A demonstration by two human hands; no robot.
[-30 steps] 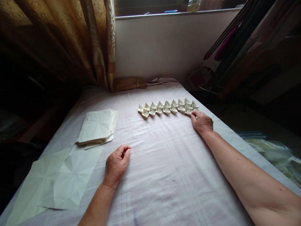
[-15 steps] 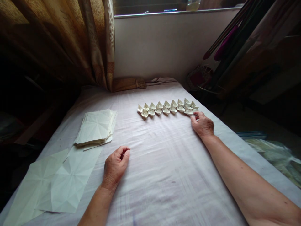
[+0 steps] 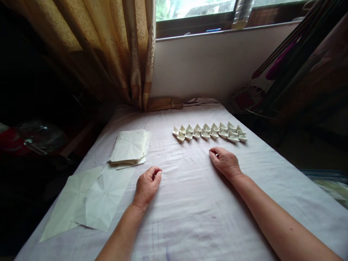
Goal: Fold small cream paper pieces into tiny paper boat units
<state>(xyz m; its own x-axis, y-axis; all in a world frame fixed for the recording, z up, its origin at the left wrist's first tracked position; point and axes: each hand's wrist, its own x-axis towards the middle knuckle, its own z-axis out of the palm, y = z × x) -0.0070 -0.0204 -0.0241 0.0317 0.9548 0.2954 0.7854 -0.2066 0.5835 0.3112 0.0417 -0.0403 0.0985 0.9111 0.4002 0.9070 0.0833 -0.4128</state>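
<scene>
Several small folded paper boats stand in two rows across the far right part of the cloth. My right hand rests on the cloth a little nearer than the boats, apart from them, its fingers curled closed with nothing showing in them. Farther left, my left hand lies loosely closed on its side, thumb against the bent fingers, and holds nothing visible. Beyond it sits a stack of creased white paper sheets. Two loose sheets with star-shaped creases, one of them the front sheet, overlap at the near left.
A pale sheet covers the flat surface. A gold curtain hangs down to its far left edge, beside a white wall under a window. A plastic bottle stands on the sill. Plastic bags lie low at the right.
My right hand has drawn back from the right end of the paper boats toward me and to the left. My left hand stays closed on the cloth. The camera view has shifted up and left.
</scene>
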